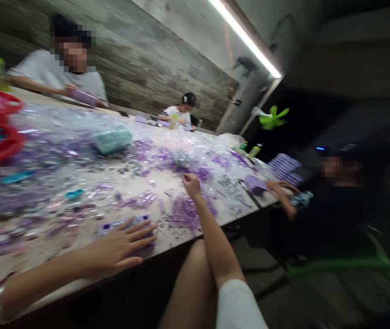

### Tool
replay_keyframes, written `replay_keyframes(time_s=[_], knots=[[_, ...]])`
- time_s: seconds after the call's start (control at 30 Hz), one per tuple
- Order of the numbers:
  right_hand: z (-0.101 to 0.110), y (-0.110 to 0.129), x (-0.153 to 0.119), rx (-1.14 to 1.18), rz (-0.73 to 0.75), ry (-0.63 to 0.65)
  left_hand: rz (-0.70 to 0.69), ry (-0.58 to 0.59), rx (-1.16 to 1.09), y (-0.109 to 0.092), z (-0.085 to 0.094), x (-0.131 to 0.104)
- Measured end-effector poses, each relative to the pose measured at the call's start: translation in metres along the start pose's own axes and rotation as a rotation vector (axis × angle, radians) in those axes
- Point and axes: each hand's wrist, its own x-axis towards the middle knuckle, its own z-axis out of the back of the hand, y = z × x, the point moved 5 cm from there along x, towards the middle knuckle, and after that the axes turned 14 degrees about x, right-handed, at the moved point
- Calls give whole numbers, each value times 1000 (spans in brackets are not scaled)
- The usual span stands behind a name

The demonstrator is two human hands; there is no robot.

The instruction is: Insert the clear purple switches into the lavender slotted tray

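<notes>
Fingers spread, my left hand (124, 246) lies flat over a light purple plastic piece (143, 220) with dark square openings, close to the table's front edge. The hand covers much of that piece. My right hand (192, 185) reaches forward over the table with its fingers curled together; what they hold, if anything, cannot be made out. Just below it is a heap of clear purple plastic parts (190, 210). Beyond the fingers lie more purple parts (203, 173) and a silvery cluster (182, 157). The view is blurred.
Red baskets (10, 153) stand at the left, one with blue pieces. A pale green pack (113, 138) sits among loose parts on the table (157, 183). Across the table are two people (95, 84); another person (339, 205) sits at the right near stacked purple pieces (284, 168).
</notes>
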Motion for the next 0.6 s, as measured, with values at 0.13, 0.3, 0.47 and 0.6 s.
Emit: replay_keyframes(time_s=[0.13,0.3,0.47,0.6], knots=[[-1,-14,-9,33,-46,11,150,-83,39,17,-13,15],[-22,-22,-6,125,-30,43,161,-17,86,21,-32,21],[-27,-21,1,193,-7,50,175,-30,100,25,-37,19],[-22,-21,0,258,-51,6,191,-25,130,27,-42,20]])
